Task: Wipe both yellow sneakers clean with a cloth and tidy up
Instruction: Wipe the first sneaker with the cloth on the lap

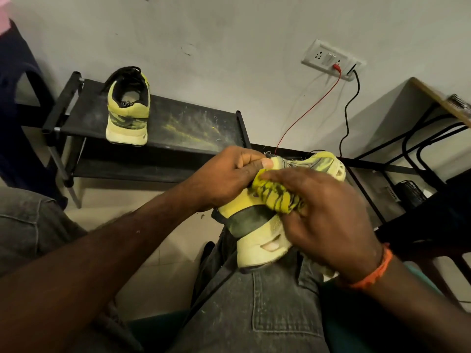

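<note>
At centre frame the left hand [229,174] has its grip curled round the yellow sneaker [265,225], which rests on the person's lap. The right hand [328,220] pinches a yellow-and-black cloth [277,197] against its side. The second sneaker [127,108] stands upper left on a dusty black shoe rack [183,128]; its heel label is unreadable. A red cable [305,113] and black cable [349,118] hang from the wall socket [328,59], upper right.

Black shoe rack [178,128] (dusty) below wall socket [331,59]; red cable [305,113] hangs.
</note>
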